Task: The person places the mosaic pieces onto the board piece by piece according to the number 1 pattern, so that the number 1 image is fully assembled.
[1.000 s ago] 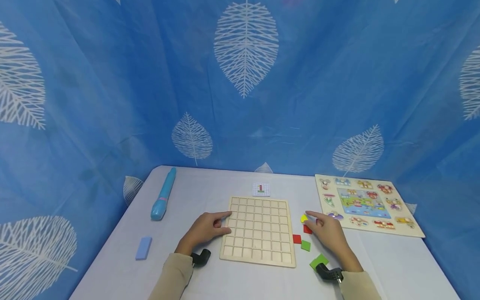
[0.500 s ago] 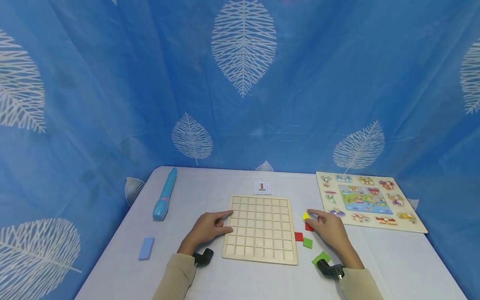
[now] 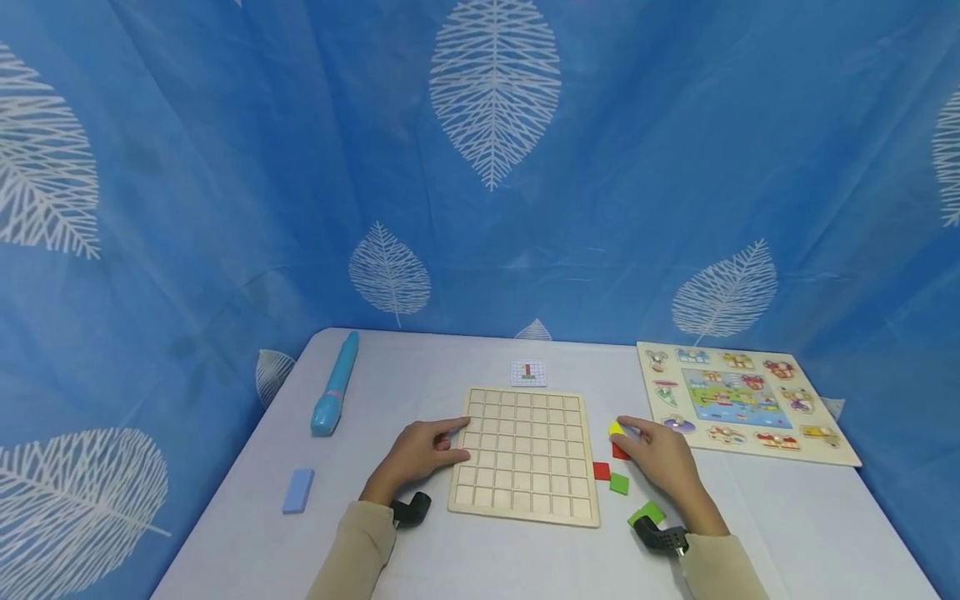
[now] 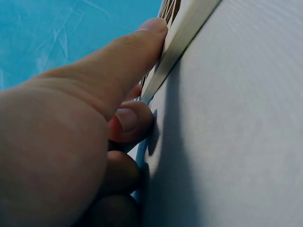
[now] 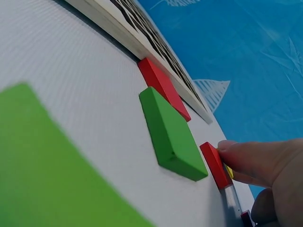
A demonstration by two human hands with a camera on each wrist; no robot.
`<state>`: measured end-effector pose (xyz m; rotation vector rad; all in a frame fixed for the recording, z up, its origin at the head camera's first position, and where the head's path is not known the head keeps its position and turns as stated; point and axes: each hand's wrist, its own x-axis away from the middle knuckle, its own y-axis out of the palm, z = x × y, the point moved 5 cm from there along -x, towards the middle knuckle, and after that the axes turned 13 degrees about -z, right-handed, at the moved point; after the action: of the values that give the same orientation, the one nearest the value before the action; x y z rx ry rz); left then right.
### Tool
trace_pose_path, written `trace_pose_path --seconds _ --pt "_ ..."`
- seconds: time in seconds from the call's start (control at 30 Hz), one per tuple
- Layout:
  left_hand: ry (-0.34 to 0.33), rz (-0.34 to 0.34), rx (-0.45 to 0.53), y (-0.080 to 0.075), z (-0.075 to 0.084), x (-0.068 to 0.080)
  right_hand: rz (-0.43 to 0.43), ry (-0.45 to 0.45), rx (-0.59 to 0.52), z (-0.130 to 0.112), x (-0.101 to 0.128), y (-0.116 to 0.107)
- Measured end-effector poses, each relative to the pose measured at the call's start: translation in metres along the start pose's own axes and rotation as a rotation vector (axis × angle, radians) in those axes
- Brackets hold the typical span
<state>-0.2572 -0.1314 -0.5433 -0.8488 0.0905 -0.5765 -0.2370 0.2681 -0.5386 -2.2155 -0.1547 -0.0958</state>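
Note:
My left hand (image 3: 422, 454) reaches the left edge of a wooden grid board (image 3: 525, 520), thumb and index finger extended. In the left wrist view its thumb tip touches the board's rim (image 4: 182, 40), the other fingers bent below. My right hand (image 3: 662, 458) is right of the board, pinching a yellow tile (image 3: 616, 428) between thumb and index finger. A red tile (image 5: 215, 165) lies against the yellow one, right under the thumb. Another red tile (image 3: 602, 471) lies by the board's right edge beside a green tile (image 3: 618, 483). More green (image 3: 652, 510) shows by the right wrist.
A small pattern card (image 3: 528, 373) lies behind the board. At the back right is a wooden picture puzzle (image 3: 712, 446) with knobbed pieces. A blue toy microphone (image 3: 335, 387) and a blue block (image 3: 297, 491) lie on the left. A blue leaf-print curtain (image 3: 600, 208) surrounds the table.
The view has shifted slightly. Both hands stay in place, and the tiles and board lie as before.

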Motion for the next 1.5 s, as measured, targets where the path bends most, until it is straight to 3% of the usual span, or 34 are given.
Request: trace_pose_path --seconds 0.33,0.77,1.5 --pt "-0.032 0.006 -0.006 0.000 0.000 -0.001 -0.008 0.031 0.000 0.000 -0.004 0.002" --pt "-0.020 0.000 0.016 0.002 0.000 -0.002 -0.011 0.070 0.004 0.001 0.000 0.005" --pt "-0.025 0.004 0.014 0.002 0.000 -0.001 0.075 0.131 0.023 -0.011 0.004 0.009"
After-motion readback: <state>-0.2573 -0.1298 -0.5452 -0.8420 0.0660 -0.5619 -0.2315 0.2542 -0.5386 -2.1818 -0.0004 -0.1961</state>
